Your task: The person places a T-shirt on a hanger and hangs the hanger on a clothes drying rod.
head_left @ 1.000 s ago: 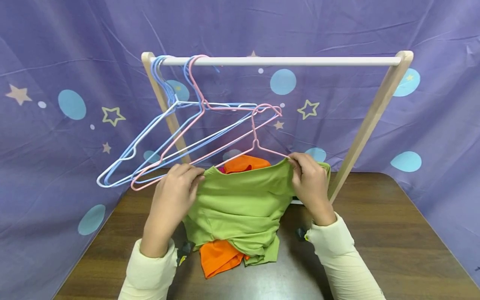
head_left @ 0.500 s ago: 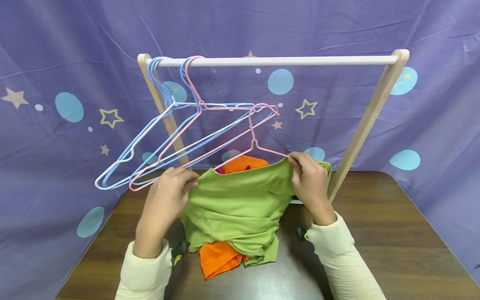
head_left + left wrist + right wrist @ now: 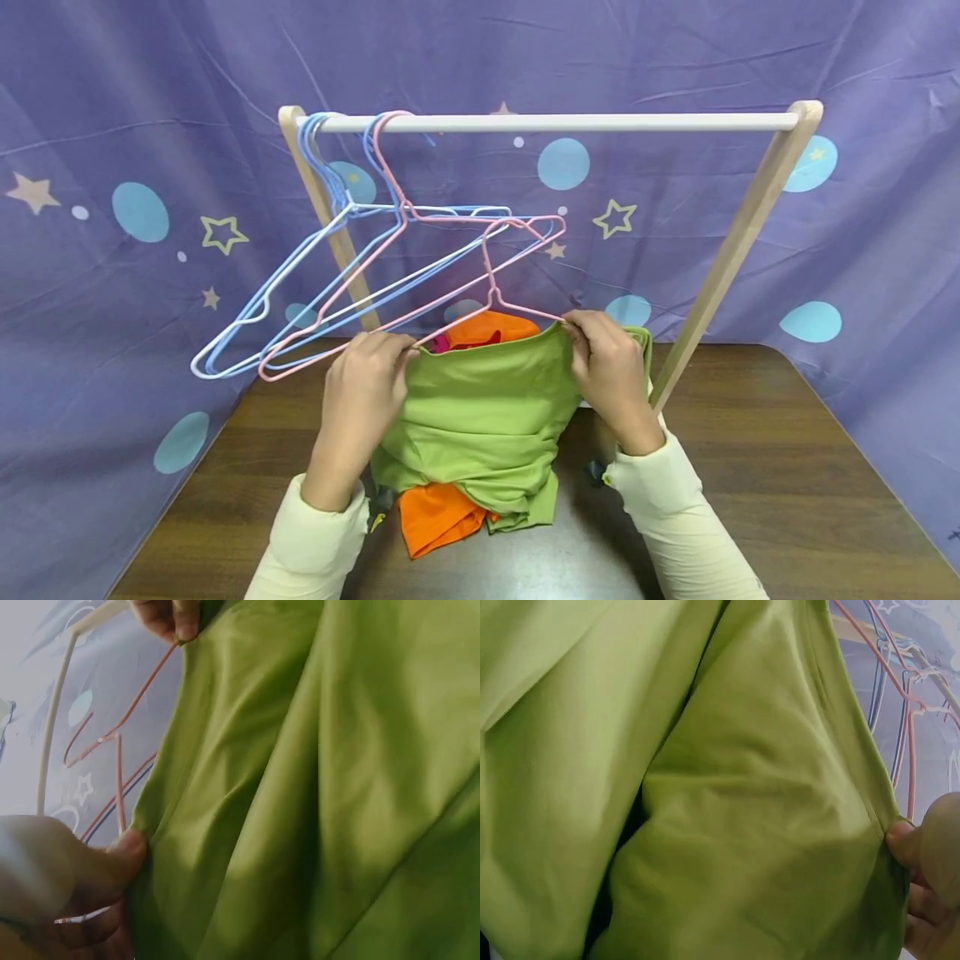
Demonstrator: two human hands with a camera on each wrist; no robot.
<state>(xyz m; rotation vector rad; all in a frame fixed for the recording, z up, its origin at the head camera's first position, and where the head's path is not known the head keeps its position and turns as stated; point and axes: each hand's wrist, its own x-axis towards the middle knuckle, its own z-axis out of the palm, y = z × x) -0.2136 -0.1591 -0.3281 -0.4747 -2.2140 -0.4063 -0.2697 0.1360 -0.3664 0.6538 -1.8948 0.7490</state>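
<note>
A green shirt (image 3: 487, 408) hangs stretched between both hands in front of the rack. Its neckline lies along the lower part of a pink hanger (image 3: 492, 293), whose hook and shoulders show above the cloth while its ends are hidden. My left hand (image 3: 369, 392) pinches the neckline's left side, thumb on the cloth in the left wrist view. On the other side, my right hand (image 3: 611, 367) pinches the edge together with the hanger's arm, as far as the head view shows. The shirt (image 3: 765, 787) fills most of the right wrist view.
A rack with a white bar (image 3: 570, 122) and wooden legs (image 3: 738, 250) stands on the brown table (image 3: 765, 467). Several blue, white and pink hangers (image 3: 330, 275) hang at its left end. Orange cloth (image 3: 441, 517) shows below and behind the shirt. A purple curtain (image 3: 675, 50) backs everything.
My left hand moved left a little, then back right and inward. The right hand shifted slightly left. The pink hanger's hook dropped and moved left, and the neckline is less stretched.
</note>
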